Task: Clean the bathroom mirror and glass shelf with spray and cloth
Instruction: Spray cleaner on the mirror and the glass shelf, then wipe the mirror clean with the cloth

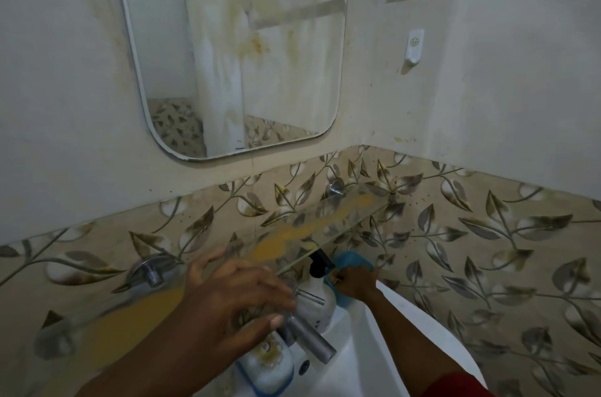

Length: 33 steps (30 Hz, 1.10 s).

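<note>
The mirror (pixel 234 48) hangs on the wall, streaked with yellow-brown stains. Below it the glass shelf (pixel 354 211) runs across the leaf-patterned tiles, smeared with orange-yellow grime. My left hand (pixel 234 296) hovers over the shelf's front edge with its fingers spread, holding nothing. My right hand (pixel 354 281) is under the shelf's right end, gripping a blue cloth (pixel 353 261). A white spray bottle (pixel 320 296) with a black trigger head stands on the sink's back ledge, between my two hands.
A white sink (pixel 406 331) sits below, with a chrome tap (pixel 312 336). A soap bottle (pixel 266 364) lies on a blue-rimmed dish at the sink's left. Chrome shelf brackets (pixel 149 270) hold the glass. A white wall hook (pixel 413 47) is at the upper right.
</note>
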Each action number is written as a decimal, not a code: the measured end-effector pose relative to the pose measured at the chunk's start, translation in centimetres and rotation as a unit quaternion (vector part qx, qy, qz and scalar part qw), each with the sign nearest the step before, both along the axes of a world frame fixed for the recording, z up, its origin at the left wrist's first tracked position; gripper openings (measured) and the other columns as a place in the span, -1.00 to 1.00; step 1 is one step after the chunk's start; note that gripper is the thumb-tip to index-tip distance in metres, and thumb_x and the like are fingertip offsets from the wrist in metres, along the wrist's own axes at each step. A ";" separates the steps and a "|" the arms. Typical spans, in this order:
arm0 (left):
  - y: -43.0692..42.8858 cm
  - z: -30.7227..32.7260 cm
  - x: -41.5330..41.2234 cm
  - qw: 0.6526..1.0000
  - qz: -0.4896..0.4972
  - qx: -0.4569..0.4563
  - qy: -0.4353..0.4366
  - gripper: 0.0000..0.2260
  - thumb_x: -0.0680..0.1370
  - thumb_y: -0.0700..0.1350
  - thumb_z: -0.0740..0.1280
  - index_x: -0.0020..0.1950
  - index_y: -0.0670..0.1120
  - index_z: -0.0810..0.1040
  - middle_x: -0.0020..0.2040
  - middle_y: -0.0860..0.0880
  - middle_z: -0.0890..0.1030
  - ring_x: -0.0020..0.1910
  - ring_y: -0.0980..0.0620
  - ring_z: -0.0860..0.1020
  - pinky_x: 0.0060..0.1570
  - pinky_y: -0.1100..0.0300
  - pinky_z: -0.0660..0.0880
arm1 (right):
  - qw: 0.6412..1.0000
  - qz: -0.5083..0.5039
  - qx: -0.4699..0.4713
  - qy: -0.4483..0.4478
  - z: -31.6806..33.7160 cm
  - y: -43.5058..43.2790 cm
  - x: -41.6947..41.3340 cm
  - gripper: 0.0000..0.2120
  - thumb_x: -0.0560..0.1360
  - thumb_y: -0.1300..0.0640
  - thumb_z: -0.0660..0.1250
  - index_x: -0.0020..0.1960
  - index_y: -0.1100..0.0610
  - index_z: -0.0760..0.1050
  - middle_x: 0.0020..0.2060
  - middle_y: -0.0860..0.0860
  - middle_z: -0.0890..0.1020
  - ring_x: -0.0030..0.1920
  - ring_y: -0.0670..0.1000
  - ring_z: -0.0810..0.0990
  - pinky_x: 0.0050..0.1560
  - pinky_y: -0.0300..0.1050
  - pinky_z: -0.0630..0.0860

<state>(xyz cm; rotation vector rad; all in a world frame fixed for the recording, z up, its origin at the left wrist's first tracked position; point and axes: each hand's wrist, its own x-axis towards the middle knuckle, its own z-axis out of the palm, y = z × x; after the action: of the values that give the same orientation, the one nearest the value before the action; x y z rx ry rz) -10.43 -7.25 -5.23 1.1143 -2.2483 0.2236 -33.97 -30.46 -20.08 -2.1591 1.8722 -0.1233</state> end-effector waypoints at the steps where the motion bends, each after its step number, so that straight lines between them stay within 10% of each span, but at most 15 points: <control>1: 0.1 -0.1 0.2 1.000 0.010 0.010 -0.028 -0.68 0.57 0.29 -0.01 0.08 0.30 0.50 0.11 0.40 0.49 0.18 0.32 0.43 0.23 0.24 0.18 | 1.000 -0.006 0.020 -0.020 0.2 -0.2 0.1 -0.61 0.57 0.01 0.10 -0.41 0.09 0.28 -0.42 -0.03 0.36 -0.18 0.01 0.40 -0.20 -0.12 0.25; 6: 0.2 -0.2 0.5 0.994 0.006 0.081 0.072 -0.73 0.55 0.29 0.07 0.04 0.33 0.54 0.07 0.44 0.51 0.16 0.46 0.40 0.27 0.41 0.03 | 0.993 0.001 0.087 -0.083 0.0 -2.5 -0.1 -0.62 0.55 0.11 0.18 -0.45 0.07 0.26 -0.42 -0.04 0.38 -0.40 -0.09 0.32 -0.26 -0.20 0.32; 9: -0.6 -1.0 0.7 0.993 0.047 0.099 -0.039 -0.71 0.58 0.26 -0.06 0.13 0.36 0.41 0.08 0.50 0.35 0.20 0.51 0.24 0.33 0.32 -0.05 | 0.994 -0.002 0.051 -0.097 -1.1 -3.5 -0.4 -0.62 0.56 0.15 0.14 -0.44 0.09 0.30 -0.46 -0.02 0.37 -0.41 -0.07 0.32 -0.27 -0.16 0.30; 14: -0.5 -0.6 -0.2 0.991 0.022 0.074 0.106 -0.76 0.51 0.31 0.12 0.02 0.36 0.54 0.08 0.40 0.54 0.15 0.42 0.43 0.32 0.23 0.05 | 0.968 -0.092 -0.024 -0.233 -1.0 -5.2 -1.0 -0.73 0.58 0.16 0.06 0.12 0.15 0.50 0.15 0.19 0.57 0.15 0.21 0.52 0.22 0.10 0.39; 18: -0.9 -0.4 -0.5 0.980 0.018 0.130 0.147 -0.68 0.45 0.38 0.11 0.07 0.35 0.53 0.09 0.39 0.54 0.19 0.37 0.41 0.32 -0.08 0.17 | 0.868 -0.166 -0.064 -0.463 3.6 -3.0 -1.1 -0.72 0.57 0.29 0.07 0.15 0.34 0.48 0.05 0.17 0.55 0.03 0.12 0.50 0.03 -0.12 0.39; 24: -0.6 1.1 -1.5 0.980 0.013 0.144 0.138 -0.68 0.45 0.33 0.15 0.14 0.32 0.48 0.13 0.34 0.54 0.16 0.31 0.46 0.25 -0.20 0.27 | 0.682 -0.217 0.035 -0.698 5.0 -2.8 -3.9 -0.64 0.48 0.04 0.17 0.15 0.21 0.54 0.12 0.19 0.61 0.07 0.18 0.61 0.13 0.15 0.54; 28: -0.1 2.4 -2.3 0.980 0.024 0.137 0.141 -0.70 0.45 0.22 0.17 0.17 0.28 0.46 0.03 0.31 0.60 0.15 0.31 0.45 0.26 -0.16 0.25 | 0.631 -0.245 0.041 -0.735 7.9 1.5 -5.4 -0.68 0.57 0.20 0.09 0.23 0.31 0.45 0.25 0.24 0.50 0.13 0.24 0.53 0.20 0.15 0.47; 33: 0.7 4.3 -3.5 0.977 -0.028 0.130 0.166 -0.78 0.48 0.09 0.26 0.05 0.15 0.61 0.03 0.26 0.61 0.08 0.29 0.51 0.17 0.16 0.43 | 0.595 -0.210 0.074 -0.772 13.0 7.6 -7.4 -0.75 0.59 0.23 0.06 -0.12 0.25 0.48 -0.10 0.12 0.58 -0.21 0.04 0.54 -0.02 -0.08 0.49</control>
<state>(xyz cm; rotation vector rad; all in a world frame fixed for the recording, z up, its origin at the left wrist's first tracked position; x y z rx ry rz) -13.95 -6.56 -0.96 1.1235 -2.0417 -0.2714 -41.41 -22.83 -7.12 -0.6072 1.0031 -1.3369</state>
